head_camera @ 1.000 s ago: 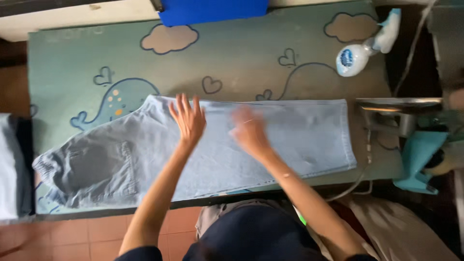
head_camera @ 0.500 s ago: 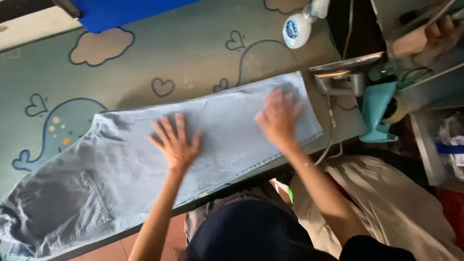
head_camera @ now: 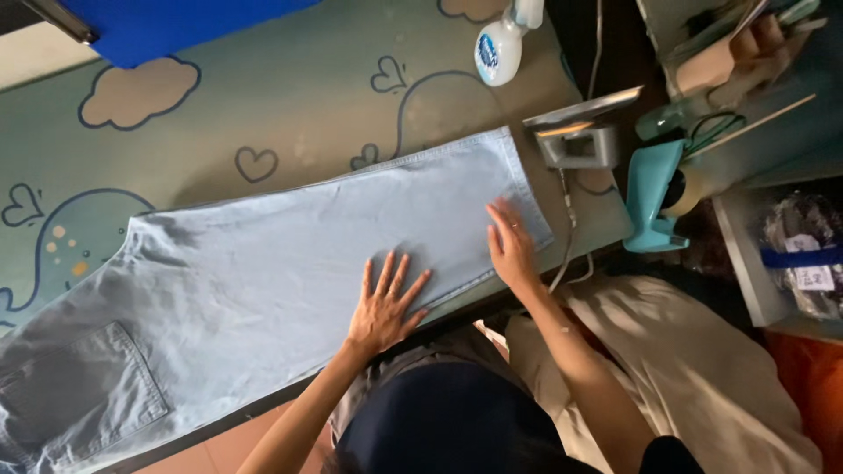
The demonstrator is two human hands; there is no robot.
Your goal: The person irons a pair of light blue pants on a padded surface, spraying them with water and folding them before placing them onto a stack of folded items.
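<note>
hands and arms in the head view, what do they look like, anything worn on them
Both forearms are bare, no gloves or watch. The left hand shows no jewellery. The right hand has a thin ring on one finger. A dark sleeve edge shows only at the right upper arm, near the bottom of the picture; the left arm leaves the frame still uncovered.

Light-blue jeans (head_camera: 290, 254); teal board cover (head_camera: 290, 96), whale-cloud-heart print.

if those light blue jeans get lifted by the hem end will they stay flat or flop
The jeans would probably flop: they lie limp on the padded board, with soft creases by the left hand. They look fairly heavy for cloth, judging by the seams. They are unlikely to slide under the right hand.
</note>
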